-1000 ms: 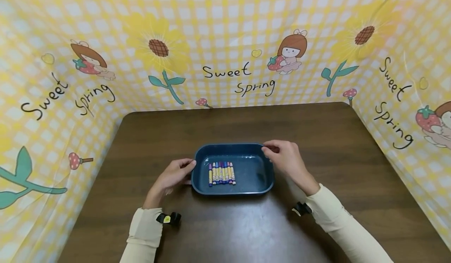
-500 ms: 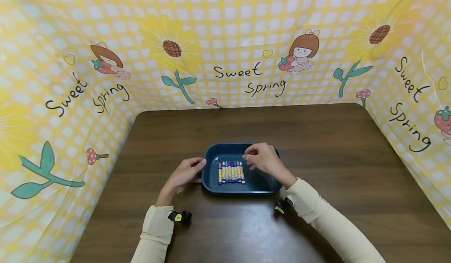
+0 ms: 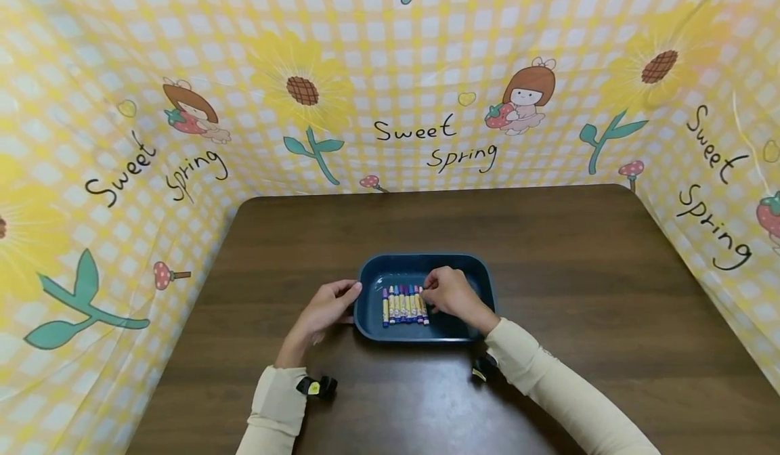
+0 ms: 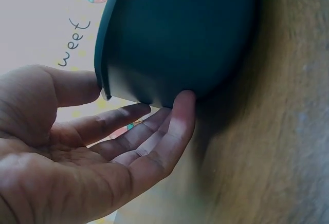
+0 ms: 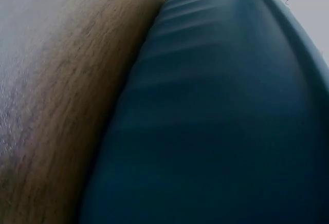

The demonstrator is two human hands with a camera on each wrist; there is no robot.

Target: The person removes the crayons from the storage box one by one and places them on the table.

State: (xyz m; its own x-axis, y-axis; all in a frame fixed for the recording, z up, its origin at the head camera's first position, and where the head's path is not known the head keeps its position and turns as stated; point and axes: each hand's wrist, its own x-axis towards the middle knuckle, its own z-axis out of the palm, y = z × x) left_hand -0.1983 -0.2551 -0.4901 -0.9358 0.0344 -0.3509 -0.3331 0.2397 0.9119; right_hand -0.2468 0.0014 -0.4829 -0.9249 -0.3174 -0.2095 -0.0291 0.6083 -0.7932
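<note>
A dark blue rectangular tray (image 3: 369, 306) lies on the table, with a row of several crayons (image 3: 403, 306) in yellow printed wrappers side by side on its floor. At its left end, my left hand (image 3: 323, 309) grips the tray: the thumb is at the rim and the fingers are against the outer wall, as the left wrist view shows. My right hand (image 3: 453, 294) reaches over the tray's right part. Its fingertips are at the top of the rightmost crayons; whether they pinch one is hidden. Only the tray's ribbed outer wall (image 5: 205, 106) fills the right wrist view.
The tray stands on a dark brown wooden table (image 3: 560, 252). A yellow checked cloth (image 3: 414, 69) with printed flowers and lettering hangs behind it and on both sides. Black straps with small cameras (image 3: 317, 387) sit at the wrists.
My right hand has moved from the tray's right rim inward and down to the right end of the crayon row. The left hand keeps its place on the tray. The head view has shifted.
</note>
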